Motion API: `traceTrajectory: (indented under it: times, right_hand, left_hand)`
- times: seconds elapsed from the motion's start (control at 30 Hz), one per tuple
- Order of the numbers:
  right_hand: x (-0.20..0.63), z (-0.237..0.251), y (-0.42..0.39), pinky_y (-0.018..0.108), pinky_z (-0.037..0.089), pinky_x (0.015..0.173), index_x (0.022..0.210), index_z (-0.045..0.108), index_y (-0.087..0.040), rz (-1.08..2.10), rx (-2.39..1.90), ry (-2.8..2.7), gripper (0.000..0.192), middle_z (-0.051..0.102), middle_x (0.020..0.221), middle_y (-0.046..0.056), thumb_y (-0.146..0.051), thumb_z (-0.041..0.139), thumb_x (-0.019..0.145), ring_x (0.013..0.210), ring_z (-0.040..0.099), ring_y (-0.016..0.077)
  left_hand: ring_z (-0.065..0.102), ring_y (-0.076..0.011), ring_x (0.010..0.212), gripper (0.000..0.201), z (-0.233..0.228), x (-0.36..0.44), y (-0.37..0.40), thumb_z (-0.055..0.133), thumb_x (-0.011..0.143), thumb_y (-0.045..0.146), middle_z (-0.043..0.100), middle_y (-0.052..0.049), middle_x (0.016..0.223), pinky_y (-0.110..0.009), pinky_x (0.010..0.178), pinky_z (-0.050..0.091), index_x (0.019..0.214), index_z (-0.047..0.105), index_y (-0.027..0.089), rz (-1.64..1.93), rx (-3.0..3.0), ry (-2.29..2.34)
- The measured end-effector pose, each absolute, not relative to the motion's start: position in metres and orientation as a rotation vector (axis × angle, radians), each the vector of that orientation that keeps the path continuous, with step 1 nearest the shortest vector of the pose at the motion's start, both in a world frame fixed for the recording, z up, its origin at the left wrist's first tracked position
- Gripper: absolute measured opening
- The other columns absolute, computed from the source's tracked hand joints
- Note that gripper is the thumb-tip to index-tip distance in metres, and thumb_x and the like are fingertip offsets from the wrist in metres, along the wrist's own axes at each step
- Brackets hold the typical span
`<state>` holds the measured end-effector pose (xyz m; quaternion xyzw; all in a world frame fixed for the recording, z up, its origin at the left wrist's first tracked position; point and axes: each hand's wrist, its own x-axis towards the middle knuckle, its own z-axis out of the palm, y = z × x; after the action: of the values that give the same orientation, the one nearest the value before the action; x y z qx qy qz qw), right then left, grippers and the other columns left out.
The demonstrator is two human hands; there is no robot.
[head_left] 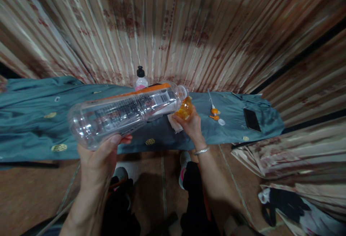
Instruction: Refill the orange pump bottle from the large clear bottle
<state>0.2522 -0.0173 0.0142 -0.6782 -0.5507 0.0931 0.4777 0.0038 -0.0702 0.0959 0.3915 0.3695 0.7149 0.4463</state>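
Left hand (100, 153) tilts bottle (127, 111) sideways

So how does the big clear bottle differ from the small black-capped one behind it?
The big clear bottle lies tipped almost flat in the left hand, its uncapped mouth at the orange container held by the right hand; the small bottle stands upright on the teal cloth, untouched. The big one looks empty; the small one is far smaller, capped, with a pink label. Both are clear.
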Motion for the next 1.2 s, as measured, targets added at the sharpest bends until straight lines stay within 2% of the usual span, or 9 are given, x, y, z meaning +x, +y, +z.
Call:
traceTrajectory:
  times: [0.47, 1.2]
  right_hand:
    - [0.2507, 0.0184, -0.0180, 0.044, 0.056, 0.090, 0.124, 0.057, -0.017, 0.261, -1.669, -1.339, 0.070, 0.074, 0.114, 0.013, -0.041, 0.086, 0.065, 0.102, 0.071, 0.0313]
    - [0.2532, 0.0135, -0.0168, 0.041, 0.057, 0.085, 0.126, 0.056, -0.019, 0.235, -1.646, -1.358, 0.072, 0.075, 0.111, 0.011, -0.049, 0.084, 0.066, 0.100, 0.072, 0.0304]
  left_hand:
    - [0.064, -0.0137, 0.043, 0.013, 0.0953, 0.0018, -0.0714, 0.079, 0.052, 0.017, 0.070, 0.000, 0.054, -0.020, 0.043, 0.057, 0.063, 0.072, 0.019, 1.783, 0.971, 0.893]
    - [0.065, -0.0146, 0.041, 0.013, 0.0947, 0.0030, -0.0695, 0.076, 0.049, 0.016, 0.071, 0.001, 0.053, -0.022, 0.041, 0.057, 0.061, 0.074, 0.020, 1.787, 0.948, 0.907]
